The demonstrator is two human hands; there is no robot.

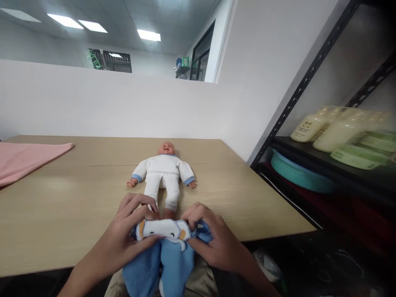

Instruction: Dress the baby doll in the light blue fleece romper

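Note:
A baby doll (163, 173) in a white suit with blue cuffs lies on its back on the wooden table (62, 198), head away from me, feet toward me. Just below its feet I hold a bunched blue garment (168, 251) with a white, orange-trimmed animal patch. My left hand (130, 229) pinches the garment's left side, fingers curled over the top near the doll's feet. On the garment's right side my right hand (210, 237) grips the fabric with bent fingers. The rest of the blue garment hangs down over my lap.
A pink cloth (24, 159) lies at the table's far left. A white partition wall runs behind the table. To the right stands a black metal shelf (309, 152) with cream bottles (337, 130), green packs and a teal basin (297, 173) underneath.

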